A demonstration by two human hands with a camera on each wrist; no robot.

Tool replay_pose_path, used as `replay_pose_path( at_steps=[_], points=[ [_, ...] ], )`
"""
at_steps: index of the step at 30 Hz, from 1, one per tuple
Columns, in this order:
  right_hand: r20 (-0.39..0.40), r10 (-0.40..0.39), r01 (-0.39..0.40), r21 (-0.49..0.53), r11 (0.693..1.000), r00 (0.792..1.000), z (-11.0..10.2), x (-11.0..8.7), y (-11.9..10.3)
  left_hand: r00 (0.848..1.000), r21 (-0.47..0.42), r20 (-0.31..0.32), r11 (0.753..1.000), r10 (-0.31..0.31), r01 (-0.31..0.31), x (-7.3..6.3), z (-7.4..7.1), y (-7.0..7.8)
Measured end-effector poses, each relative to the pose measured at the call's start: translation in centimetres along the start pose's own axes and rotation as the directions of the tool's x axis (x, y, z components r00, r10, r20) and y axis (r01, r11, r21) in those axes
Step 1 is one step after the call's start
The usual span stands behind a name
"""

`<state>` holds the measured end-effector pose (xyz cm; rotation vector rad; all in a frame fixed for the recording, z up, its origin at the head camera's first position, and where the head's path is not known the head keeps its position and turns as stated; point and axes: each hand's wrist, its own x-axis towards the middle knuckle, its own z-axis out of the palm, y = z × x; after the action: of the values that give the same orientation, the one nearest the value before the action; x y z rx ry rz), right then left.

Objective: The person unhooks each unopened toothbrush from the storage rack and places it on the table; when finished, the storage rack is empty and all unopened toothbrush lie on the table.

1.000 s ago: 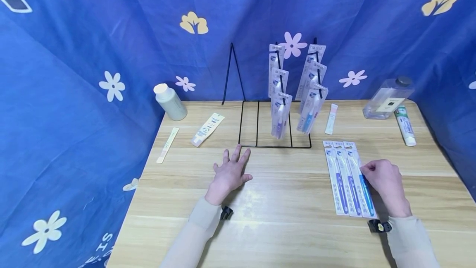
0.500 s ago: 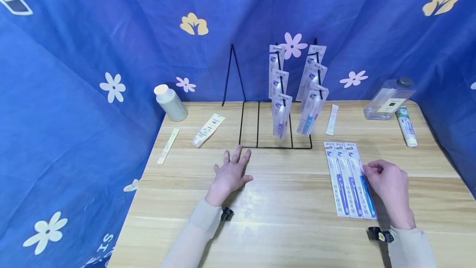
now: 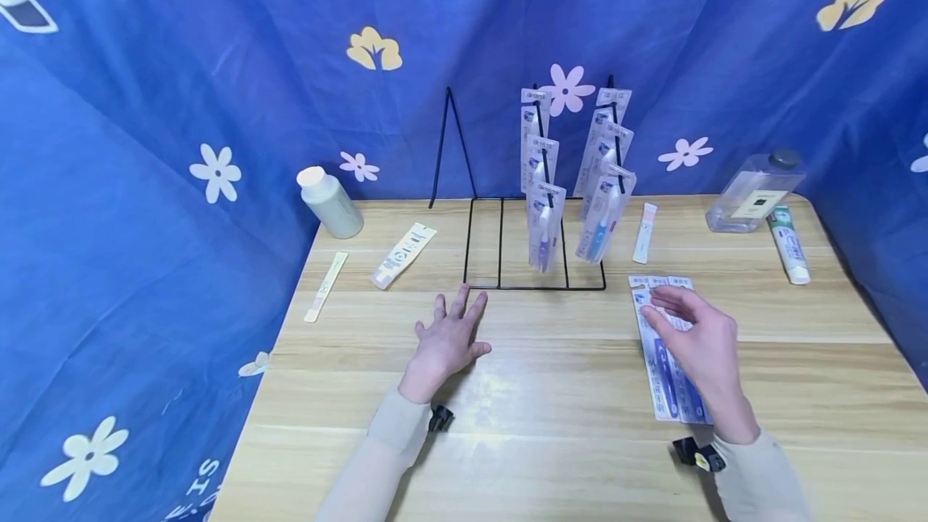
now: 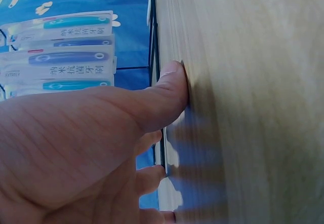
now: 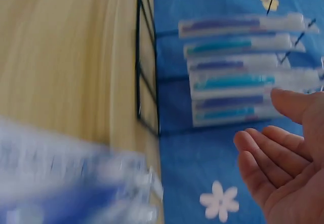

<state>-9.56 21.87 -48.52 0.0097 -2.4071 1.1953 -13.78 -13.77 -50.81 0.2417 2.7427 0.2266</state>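
Observation:
My left hand (image 3: 445, 341) lies on the table with its fingers spread, the fingertips at the front wire of a black wire rack (image 3: 540, 288). Packaged toothbrushes hang on two of the rack's hooks, purple ones (image 3: 545, 236) on the middle hook and blue-handled ones (image 3: 600, 224) at the right. Three toothbrush packs (image 3: 661, 373) lie side by side on the table at the right. Over them hovers my right hand (image 3: 699, 341), fingers bent and thumb apart, with nothing between them. It partly hides the packs. In the right wrist view, the right palm (image 5: 298, 168) holds nothing.
A white-capped bottle (image 3: 331, 204), a squeeze tube (image 3: 403, 256) and a thin sachet (image 3: 325, 287) are at the left. Another sachet (image 3: 644, 234), a clear bottle (image 3: 754, 196) and a toothpaste tube (image 3: 789, 244) are at the right. A blue curtain (image 3: 290, 63) hangs behind.
My right hand has moved left from the edge of the right-hand pack to over the three packs, and its thumb and fingers have parted. The left hand has stayed in place.

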Motion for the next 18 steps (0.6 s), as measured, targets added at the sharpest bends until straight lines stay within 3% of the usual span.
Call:
replay_pose_path(
  at_steps=[6, 18],
  points=[
    [0.039, -0.043, 0.036, 0.161, 0.986, 0.998, 2.7, 1.1, -2.1, 1.0, -0.007, 0.003, 1.0, -0.004, 0.004, -0.2, -0.3, 0.0],
    [0.105, -0.054, 0.021, 0.294, 0.956, 0.993, 7.2, 3.2, -6.0, 1.0, 0.001, 0.011, 1.0, -0.006, 0.006, -0.3, -0.4, 0.2]
  ],
)
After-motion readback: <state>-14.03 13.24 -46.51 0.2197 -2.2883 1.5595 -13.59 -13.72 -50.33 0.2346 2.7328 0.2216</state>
